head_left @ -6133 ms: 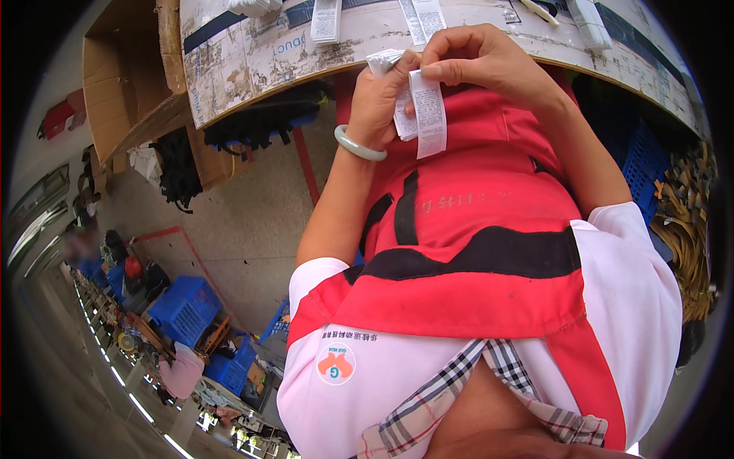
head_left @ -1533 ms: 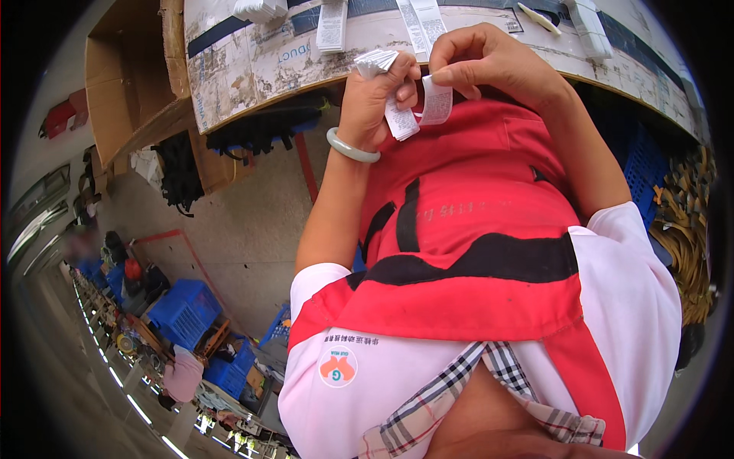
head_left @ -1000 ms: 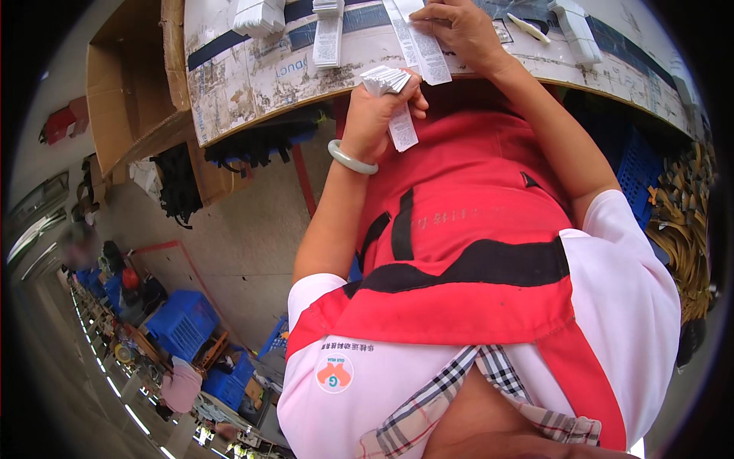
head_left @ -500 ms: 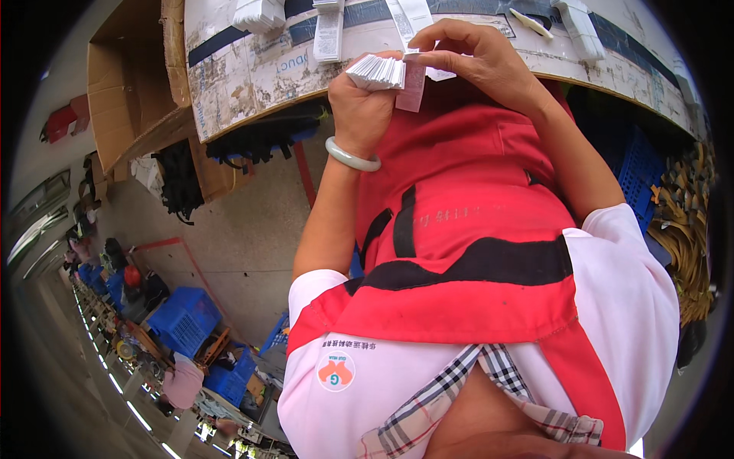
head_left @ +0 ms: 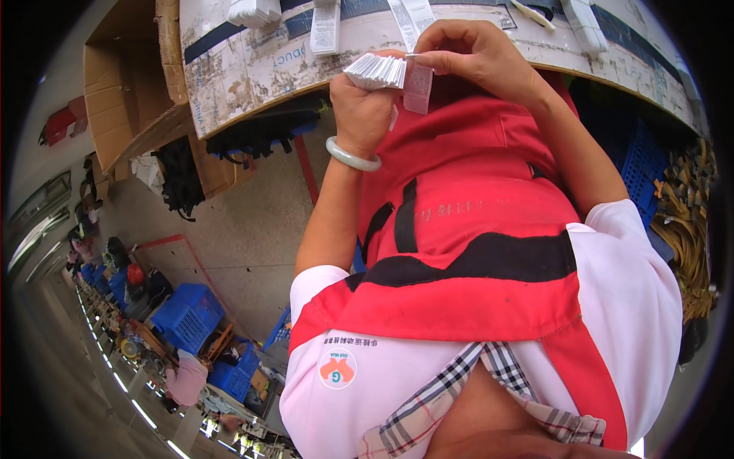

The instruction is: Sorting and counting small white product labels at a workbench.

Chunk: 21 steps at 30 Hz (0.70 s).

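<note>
My left hand (head_left: 363, 107) is wrapped round a fanned stack of white folded labels (head_left: 376, 71), their edges facing up. Just to its right, my right hand (head_left: 478, 61) pinches the top of a single thin, translucent whitish label (head_left: 417, 90), which hangs down in front of the red apron. Thumb and forefinger meet at its upper edge, close to the stack. On the table beyond my hands lie more printed white label strips (head_left: 326, 30) and another pair of strips (head_left: 411, 17).
The worn, taped table (head_left: 252, 84) curves across the top. On it are label bundles (head_left: 252, 11) at left, another bundle (head_left: 585, 27) at right and a pale pointed tool (head_left: 533, 14). An open cardboard box (head_left: 115, 92) stands left; a blue crate (head_left: 641, 168) sits right.
The hanging label has shifted slightly right, away from the stack, along with my right fingers. My left hand keeps its hold on the stack, nearly in place.
</note>
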Tool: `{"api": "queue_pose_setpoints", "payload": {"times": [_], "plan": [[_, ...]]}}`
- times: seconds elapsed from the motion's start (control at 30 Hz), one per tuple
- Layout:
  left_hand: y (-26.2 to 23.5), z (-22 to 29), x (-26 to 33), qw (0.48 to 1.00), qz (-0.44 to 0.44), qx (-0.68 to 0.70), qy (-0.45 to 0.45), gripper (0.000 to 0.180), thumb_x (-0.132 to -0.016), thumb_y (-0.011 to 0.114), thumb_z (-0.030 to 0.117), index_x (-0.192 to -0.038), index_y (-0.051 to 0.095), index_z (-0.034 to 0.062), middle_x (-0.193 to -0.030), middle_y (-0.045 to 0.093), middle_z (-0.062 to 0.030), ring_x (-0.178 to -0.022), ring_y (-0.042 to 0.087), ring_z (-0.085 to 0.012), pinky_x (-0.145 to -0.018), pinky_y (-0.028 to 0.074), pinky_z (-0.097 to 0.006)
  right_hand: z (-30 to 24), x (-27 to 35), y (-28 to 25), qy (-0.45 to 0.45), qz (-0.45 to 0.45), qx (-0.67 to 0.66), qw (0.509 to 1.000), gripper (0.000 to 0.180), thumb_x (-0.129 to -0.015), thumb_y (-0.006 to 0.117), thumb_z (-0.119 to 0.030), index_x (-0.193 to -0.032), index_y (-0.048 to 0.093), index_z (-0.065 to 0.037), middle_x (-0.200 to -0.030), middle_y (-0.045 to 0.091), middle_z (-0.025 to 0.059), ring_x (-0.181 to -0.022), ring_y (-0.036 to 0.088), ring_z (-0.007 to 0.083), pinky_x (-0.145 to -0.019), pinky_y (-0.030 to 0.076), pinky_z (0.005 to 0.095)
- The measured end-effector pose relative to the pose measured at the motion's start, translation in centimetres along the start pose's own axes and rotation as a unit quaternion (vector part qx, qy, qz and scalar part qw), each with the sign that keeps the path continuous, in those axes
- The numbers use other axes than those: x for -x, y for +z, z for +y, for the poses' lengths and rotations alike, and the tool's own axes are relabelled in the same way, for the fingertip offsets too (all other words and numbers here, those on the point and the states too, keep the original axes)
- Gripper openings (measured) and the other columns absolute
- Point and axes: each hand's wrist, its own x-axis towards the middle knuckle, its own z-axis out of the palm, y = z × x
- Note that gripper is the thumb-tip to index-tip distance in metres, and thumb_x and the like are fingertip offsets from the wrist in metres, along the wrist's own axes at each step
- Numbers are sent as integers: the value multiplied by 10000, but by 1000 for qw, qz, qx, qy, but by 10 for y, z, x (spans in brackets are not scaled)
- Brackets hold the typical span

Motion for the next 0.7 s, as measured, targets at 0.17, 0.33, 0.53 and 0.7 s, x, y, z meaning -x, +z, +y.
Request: {"api": "queue_pose_setpoints", "payload": {"times": [0.17,0.33,0.53,0.7], "plan": [[4,-4,-1,963,-11,213,-167,147,-877,697,117,-949,656,-4,-779,649,-36,-594,549,-90,-485,416,-223,-9,4,-12,78,-109,-79,988,112,-893,666,-108,-917,638,-2,-831,601,-12,-778,556,59,-708,475,208],[4,-8,3,930,-52,276,-236,392,-881,677,357,-1015,622,-7,-817,657,-72,-647,602,-122,-553,487,-232,2,5,18,-5,2,-84,996,164,-896,673,-141,-937,669,18,-773,635,47,-675,583,78,-617,489,223],[6,-12,5,943,-96,255,-191,374,-873,702,323,-1040,617,0,-841,660,-78,-711,649,-148,-602,530,-240,18,8,17,-25,66,108,992,154,-890,672,-139,-966,680,-5,-773,618,20,-731,588,66,-630,482,216],[2,-11,7,934,-124,238,-236,209,-896,673,140,-1041,586,16,-856,594,-40,-693,565,-118,-591,465,-226,19,10,17,-54,61,86,993,152,-885,674,-150,-968,687,-22,-841,621,18,-772,577,73,-663,467,221]]}}
